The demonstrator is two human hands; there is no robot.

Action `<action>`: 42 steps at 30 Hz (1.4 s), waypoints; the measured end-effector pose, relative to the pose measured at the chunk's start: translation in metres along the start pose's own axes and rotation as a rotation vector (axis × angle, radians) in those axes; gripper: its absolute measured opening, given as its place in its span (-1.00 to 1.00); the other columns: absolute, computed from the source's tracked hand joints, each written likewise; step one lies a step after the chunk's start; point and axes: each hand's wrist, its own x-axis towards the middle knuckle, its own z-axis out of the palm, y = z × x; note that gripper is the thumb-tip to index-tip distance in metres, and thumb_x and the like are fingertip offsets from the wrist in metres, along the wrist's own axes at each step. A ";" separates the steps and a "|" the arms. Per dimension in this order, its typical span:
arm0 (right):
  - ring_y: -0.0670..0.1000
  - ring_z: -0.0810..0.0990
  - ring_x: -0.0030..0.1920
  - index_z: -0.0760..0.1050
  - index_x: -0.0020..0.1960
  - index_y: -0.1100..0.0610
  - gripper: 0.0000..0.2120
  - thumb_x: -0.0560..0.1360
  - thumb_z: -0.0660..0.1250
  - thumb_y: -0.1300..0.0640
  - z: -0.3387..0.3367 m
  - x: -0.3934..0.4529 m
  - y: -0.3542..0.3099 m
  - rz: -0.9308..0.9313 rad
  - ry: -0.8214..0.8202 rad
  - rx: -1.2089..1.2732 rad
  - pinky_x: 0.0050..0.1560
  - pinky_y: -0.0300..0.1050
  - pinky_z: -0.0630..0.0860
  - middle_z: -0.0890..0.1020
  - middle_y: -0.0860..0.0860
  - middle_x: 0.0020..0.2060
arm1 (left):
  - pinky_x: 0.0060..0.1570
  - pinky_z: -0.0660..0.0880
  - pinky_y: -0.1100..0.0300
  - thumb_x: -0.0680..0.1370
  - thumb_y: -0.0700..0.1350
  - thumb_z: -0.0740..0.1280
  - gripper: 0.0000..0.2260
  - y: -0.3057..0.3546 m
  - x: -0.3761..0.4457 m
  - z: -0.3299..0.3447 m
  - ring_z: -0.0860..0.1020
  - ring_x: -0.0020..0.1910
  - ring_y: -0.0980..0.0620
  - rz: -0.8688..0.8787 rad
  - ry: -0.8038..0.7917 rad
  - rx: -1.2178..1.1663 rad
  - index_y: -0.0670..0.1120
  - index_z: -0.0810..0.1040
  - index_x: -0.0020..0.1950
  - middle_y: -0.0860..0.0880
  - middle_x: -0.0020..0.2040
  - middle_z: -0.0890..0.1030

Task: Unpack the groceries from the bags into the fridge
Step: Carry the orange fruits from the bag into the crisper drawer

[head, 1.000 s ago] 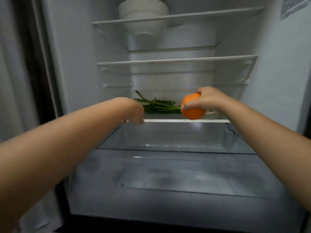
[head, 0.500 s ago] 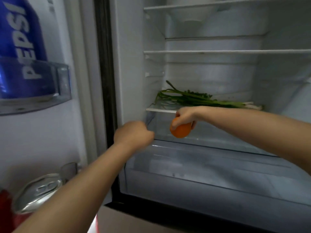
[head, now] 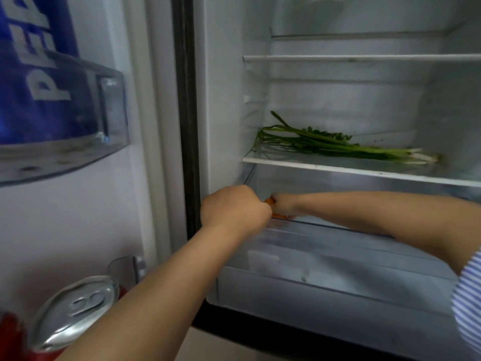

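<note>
The right hand [head: 282,205] reaches in from the right, under the lower glass shelf [head: 364,171], and its grip is curled round an orange [head: 270,201]. Only slivers of the fruit show, one above and one below the knuckles, because the left hand [head: 234,208] sits in front of it. The orange lies at the left end of the gap beneath that shelf, right over the rear edge of the crisper drawer [head: 338,287], close to the fridge's left inner wall [head: 223,100].

The left hand is balled into a fist with its back to the camera. What its grip has hold of, if anything, cannot be told, since the fingers are hidden. It hangs just beside the right hand, near the dark door seal [head: 186,113].

The slot between shelf edge and drawer top is shallow, and both forearms cross it. The right arm ends in a blue-striped sleeve [head: 468,303] at the frame's right edge.

On the shelf above lies a bunch of green onions [head: 338,147], leaves toward the left wall and white roots to the right, with bare glass in front of it. A higher shelf [head: 364,58] spans the cavity.

On the open door at left, a clear door bin [head: 112,113] holds a blue Pepsi bottle [head: 39,74]. Lower down stands a red can [head: 73,311] with its silver top tilted toward the camera.
</note>
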 end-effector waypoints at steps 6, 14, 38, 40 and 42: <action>0.19 0.19 0.47 0.00 0.52 0.11 -0.39 0.57 0.17 -0.01 -0.021 -0.017 -0.012 0.054 -0.189 -0.197 0.34 0.12 0.34 0.16 0.13 0.49 | -0.27 0.29 0.23 0.53 -0.07 0.18 -0.80 0.002 -0.003 -0.004 0.52 -0.05 -0.13 0.014 -0.030 0.019 -0.13 0.54 -0.11 -0.14 -0.05 0.57; 0.09 0.41 0.34 0.35 0.38 0.16 -0.59 0.58 0.16 0.03 -0.073 -0.109 -0.026 -0.194 -0.030 -0.440 0.24 -0.06 0.43 0.41 0.09 0.37 | -0.14 0.33 0.20 0.55 -0.07 0.17 -0.72 0.004 -0.006 -0.005 0.54 0.11 -0.16 0.003 -0.033 0.043 -0.19 0.56 0.08 -0.17 0.14 0.58; 0.21 0.39 0.32 0.39 0.31 0.31 -0.61 0.51 0.20 0.21 0.190 -0.412 -0.016 -0.699 0.321 -0.336 0.30 0.04 0.37 0.40 0.23 0.33 | 0.17 0.37 0.05 0.56 -0.10 0.16 -0.69 -0.121 -0.418 0.033 0.40 0.29 -0.14 -0.290 0.019 0.401 -0.10 0.44 0.29 -0.10 0.27 0.49; 0.20 0.36 0.35 0.39 0.32 0.29 -0.59 0.49 0.21 0.22 0.236 -0.442 -0.043 -0.770 0.264 -0.302 0.33 0.04 0.34 0.38 0.24 0.35 | 0.16 0.38 0.04 0.57 -0.11 0.14 -0.70 -0.158 -0.474 0.031 0.41 0.27 -0.14 -0.397 -0.002 0.402 -0.11 0.43 0.28 -0.11 0.28 0.48; 0.20 0.37 0.35 0.40 0.32 0.26 -0.60 0.49 0.22 0.22 0.286 -0.473 -0.070 -0.813 0.198 -0.266 0.32 0.06 0.36 0.37 0.21 0.36 | 0.15 0.38 0.05 0.58 -0.11 0.13 -0.69 -0.195 -0.531 0.028 0.42 0.27 -0.12 -0.498 -0.024 0.411 -0.12 0.43 0.29 -0.10 0.28 0.48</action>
